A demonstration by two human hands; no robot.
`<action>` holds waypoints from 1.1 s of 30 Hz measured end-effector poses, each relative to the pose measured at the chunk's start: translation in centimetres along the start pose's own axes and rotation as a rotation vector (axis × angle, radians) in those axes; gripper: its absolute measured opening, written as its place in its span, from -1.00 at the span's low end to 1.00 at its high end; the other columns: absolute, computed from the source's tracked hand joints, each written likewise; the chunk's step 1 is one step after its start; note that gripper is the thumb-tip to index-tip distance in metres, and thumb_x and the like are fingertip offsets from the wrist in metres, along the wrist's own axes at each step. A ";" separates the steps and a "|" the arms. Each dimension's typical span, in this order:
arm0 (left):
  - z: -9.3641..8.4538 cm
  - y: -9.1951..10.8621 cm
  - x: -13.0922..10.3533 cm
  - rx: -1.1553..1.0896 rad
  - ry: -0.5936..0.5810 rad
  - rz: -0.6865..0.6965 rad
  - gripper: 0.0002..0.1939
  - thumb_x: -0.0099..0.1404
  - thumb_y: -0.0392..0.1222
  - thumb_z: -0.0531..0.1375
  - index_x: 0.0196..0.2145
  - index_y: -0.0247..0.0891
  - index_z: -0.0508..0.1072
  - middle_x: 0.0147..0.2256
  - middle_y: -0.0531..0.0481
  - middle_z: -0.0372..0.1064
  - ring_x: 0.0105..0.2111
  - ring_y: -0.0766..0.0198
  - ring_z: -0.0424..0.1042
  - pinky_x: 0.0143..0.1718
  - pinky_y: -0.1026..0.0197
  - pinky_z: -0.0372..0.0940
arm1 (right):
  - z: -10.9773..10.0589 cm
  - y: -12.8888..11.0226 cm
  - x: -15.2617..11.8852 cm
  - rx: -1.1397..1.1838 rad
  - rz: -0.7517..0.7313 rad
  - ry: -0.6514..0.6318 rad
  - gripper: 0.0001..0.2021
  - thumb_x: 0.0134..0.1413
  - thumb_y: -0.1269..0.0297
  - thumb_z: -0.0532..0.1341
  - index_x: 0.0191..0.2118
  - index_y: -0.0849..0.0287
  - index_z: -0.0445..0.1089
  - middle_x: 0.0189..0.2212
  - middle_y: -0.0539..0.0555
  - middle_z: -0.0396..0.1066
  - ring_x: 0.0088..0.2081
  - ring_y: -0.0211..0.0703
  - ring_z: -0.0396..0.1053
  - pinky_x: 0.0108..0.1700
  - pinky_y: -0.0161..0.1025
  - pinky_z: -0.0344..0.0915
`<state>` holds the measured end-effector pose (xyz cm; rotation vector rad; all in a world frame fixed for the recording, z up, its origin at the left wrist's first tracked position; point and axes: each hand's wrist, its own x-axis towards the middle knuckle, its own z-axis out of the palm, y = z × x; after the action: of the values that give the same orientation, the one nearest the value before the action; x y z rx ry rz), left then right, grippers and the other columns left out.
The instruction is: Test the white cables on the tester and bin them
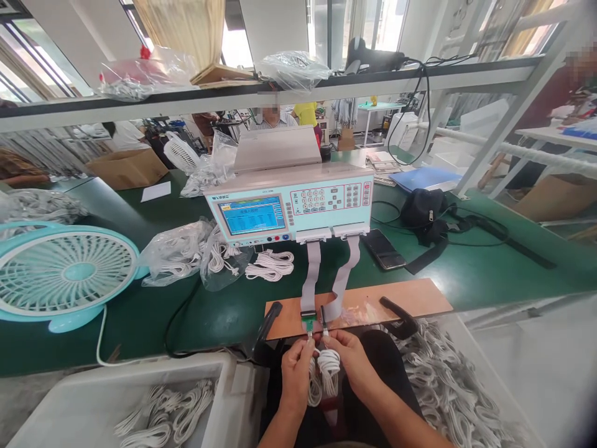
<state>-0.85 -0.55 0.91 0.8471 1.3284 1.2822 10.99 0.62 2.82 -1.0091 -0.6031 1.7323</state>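
Observation:
Both hands are at the front edge of a copper-coloured board. My left hand pinches a cable connector at a small green circuit board. Beside it, my right hand has its fingers closed on the other connector of the cable, below a dark socket. The coiled white cable hangs between and below the hands. Two grey ribbon cables run from the sockets up to a tester with a lit blue screen. Whether the connectors are fully seated cannot be made out.
A turquoise fan stands at the left; bagged cables lie beside it. Black clamps hold the board. A phone and black bag lie right. Cable bins flank the lap. A person sits behind the tester.

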 end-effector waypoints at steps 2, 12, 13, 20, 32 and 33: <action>0.0 -0.1 0.1 -0.029 0.013 -0.024 -0.64 0.10 -0.03 0.23 -0.67 -0.32 0.31 -0.66 0.13 0.16 -0.61 0.42 0.13 -0.57 0.37 0.08 | -0.1 0.1 0.1 0.001 -0.005 0.004 -0.70 -0.28 0.11 0.42 -0.50 0.26 0.47 -0.53 0.06 0.44 -0.50 -0.22 0.29 -0.40 -0.31 0.20; 0.1 -0.8 0.1 -0.073 0.022 -0.058 -0.62 0.08 0.06 0.23 -0.63 -0.32 0.34 -0.66 0.12 0.18 -0.63 0.42 0.11 -0.60 0.37 0.07 | -0.4 0.5 0.1 0.000 0.005 -0.045 -0.69 -0.21 0.11 0.40 -0.38 0.27 0.50 -0.50 0.06 0.44 -0.48 -0.24 0.30 -0.38 -0.33 0.19; 0.0 -1.0 0.2 -0.058 0.026 -0.044 -0.60 0.08 0.07 0.23 -0.64 -0.32 0.34 -0.67 0.11 0.18 -0.63 0.42 0.10 -0.60 0.37 0.06 | -0.5 0.5 0.1 0.002 -0.001 -0.051 -0.69 -0.19 0.10 0.39 -0.37 0.27 0.50 -0.51 0.05 0.44 -0.48 -0.25 0.29 -0.38 -0.34 0.19; 0.2 -0.6 0.6 -0.007 -0.007 -0.020 -0.52 0.04 0.20 0.20 -0.65 -0.31 0.32 -0.65 0.08 0.18 -0.60 0.38 0.12 -0.55 0.33 0.08 | -0.8 1.7 0.9 0.015 -0.040 -0.039 -0.66 -0.23 0.05 0.39 -0.49 0.28 0.44 -0.59 0.03 0.40 -0.56 -0.29 0.24 -0.47 -0.35 0.16; 1.0 0.5 0.3 0.027 0.030 0.043 -0.54 0.09 0.20 0.16 -0.65 -0.26 0.26 -0.62 0.08 0.16 -0.53 0.31 0.16 -0.47 0.29 0.11 | -0.8 2.0 0.9 0.026 -0.071 -0.053 -0.66 -0.22 0.08 0.39 -0.56 0.28 0.39 -0.63 -0.01 0.34 -0.60 -0.32 0.20 -0.49 -0.37 0.12; 1.0 0.5 0.3 0.032 0.032 0.049 -0.54 0.08 0.21 0.16 -0.65 -0.26 0.26 -0.62 0.08 0.16 -0.53 0.31 0.17 -0.46 0.28 0.11 | -0.8 2.1 1.0 0.014 -0.074 -0.041 -0.65 -0.23 0.06 0.39 -0.56 0.28 0.39 -0.63 -0.01 0.34 -0.60 -0.32 0.19 -0.49 -0.36 0.12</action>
<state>-0.07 0.04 1.46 0.8892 1.3642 1.3205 10.51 0.70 0.44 -0.9322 -0.6462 1.6935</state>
